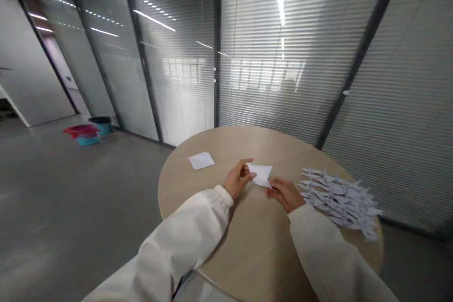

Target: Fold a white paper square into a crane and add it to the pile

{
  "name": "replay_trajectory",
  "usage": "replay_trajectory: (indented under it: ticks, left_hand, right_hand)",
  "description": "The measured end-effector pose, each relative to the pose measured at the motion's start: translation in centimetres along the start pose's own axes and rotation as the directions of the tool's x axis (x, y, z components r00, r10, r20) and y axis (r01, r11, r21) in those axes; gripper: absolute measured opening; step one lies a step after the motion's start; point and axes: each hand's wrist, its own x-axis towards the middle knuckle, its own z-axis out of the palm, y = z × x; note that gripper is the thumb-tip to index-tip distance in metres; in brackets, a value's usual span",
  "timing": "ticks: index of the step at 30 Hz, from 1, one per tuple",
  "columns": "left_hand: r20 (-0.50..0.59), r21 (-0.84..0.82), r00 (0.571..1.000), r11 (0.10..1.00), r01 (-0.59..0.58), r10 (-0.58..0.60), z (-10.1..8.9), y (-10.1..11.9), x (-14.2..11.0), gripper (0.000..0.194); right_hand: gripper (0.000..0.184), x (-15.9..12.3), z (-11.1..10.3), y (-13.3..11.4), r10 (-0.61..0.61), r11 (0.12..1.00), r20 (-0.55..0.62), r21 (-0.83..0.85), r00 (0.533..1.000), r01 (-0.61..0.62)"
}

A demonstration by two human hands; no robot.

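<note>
Between my two hands is a small white sheet of folded paper (261,174), held above the round table. My left hand (239,178) pinches its left edge between thumb and fingers. The lower right corner sits in the closed fingers of my right hand (284,192). A flat stack of white paper (201,161) lies on the table to the left of my hands. To the right of my right hand spreads a large cluster of folded white paper pieces (339,198) with pointed ends.
The round wooden table (255,245) stands close to a glass partition (269,56) with blinds. On the floor at the left are a red and blue bucket (85,134) and a dark-rimmed blue bucket (102,125). A white door (31,66) is at far left.
</note>
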Motion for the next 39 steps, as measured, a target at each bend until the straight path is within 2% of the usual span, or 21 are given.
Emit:
replay_trajectory:
  ticks: [4, 7, 10, 14, 17, 26, 30, 32, 34, 37, 39]
  left_hand:
    - [0.031, -0.066, 0.997, 0.995, 0.072, -0.070, 0.2, -0.9, 0.3, 0.047]
    - [0.045, -0.107, 0.993, 0.988, 0.112, -0.108, 0.3, -1.3, 0.3, 0.053]
    - [0.059, -0.172, 0.989, 0.975, 0.140, -0.132, 0.3, -1.3, 0.3, 0.060]
    - [0.097, -0.258, 0.982, 0.949, 0.182, -0.162, 0.2, -0.9, 0.3, 0.067]
    - [0.118, -0.290, 0.977, 0.934, 0.206, -0.179, 0.0, -0.5, 0.3, 0.071]
    - [0.089, -0.216, 0.978, 0.955, 0.204, -0.188, -0.1, 0.2, 0.3, 0.059]
    - [0.155, -0.281, 0.968, 0.931, 0.234, -0.196, 0.1, 0.1, 0.3, 0.067]
    - [0.160, -0.241, 0.975, 0.951, 0.191, -0.155, 0.1, -0.1, 0.3, 0.071]
    - [0.114, -0.110, 0.989, 0.988, 0.111, -0.098, 0.1, -0.2, 0.2, 0.070]
    - [0.040, 0.115, 0.999, 0.993, 0.019, -0.024, -0.1, -0.1, 0.0, 0.058]
    - [0.022, 0.174, 1.000, 0.985, -0.005, 0.001, -0.3, 0.1, 0.0, 0.050]
  right_hand:
    - [0.030, 0.5, -0.1, 0.0, -0.136, 0.984, -0.041, -0.120, 0.990, 0.130]
    - [0.047, 0.4, -0.2, -0.4, -0.309, 0.941, -0.108, -0.178, 0.945, 0.287]
    - [0.048, 0.0, -0.1, -1.0, -0.404, 0.894, -0.045, -0.232, 0.913, 0.384]
    - [0.036, -0.6, 0.4, -1.5, -0.376, 0.864, 0.096, -0.322, 0.922, 0.386]
    - [0.033, -0.9, 0.8, -1.7, -0.368, 0.857, 0.109, -0.346, 0.923, 0.382]
    - [0.033, -1.1, 1.0, -2.0, -0.423, 0.855, -0.083, -0.366, 0.902, 0.368]
    - [0.036, -1.0, 0.8, -1.9, -0.478, 0.832, -0.165, -0.400, 0.863, 0.384]
    - [0.038, -1.0, 0.7, -2.0, -0.499, 0.823, -0.198, -0.413, 0.844, 0.390]
    - [0.038, -1.0, 0.7, -2.0, -0.519, 0.812, -0.221, -0.428, 0.826, 0.396]
    - [0.035, -1.0, 0.6, -2.0, -0.534, 0.799, -0.228, -0.450, 0.814, 0.399]
    - [0.034, -0.9, 0.5, -1.9, -0.537, 0.798, -0.229, -0.451, 0.812, 0.400]
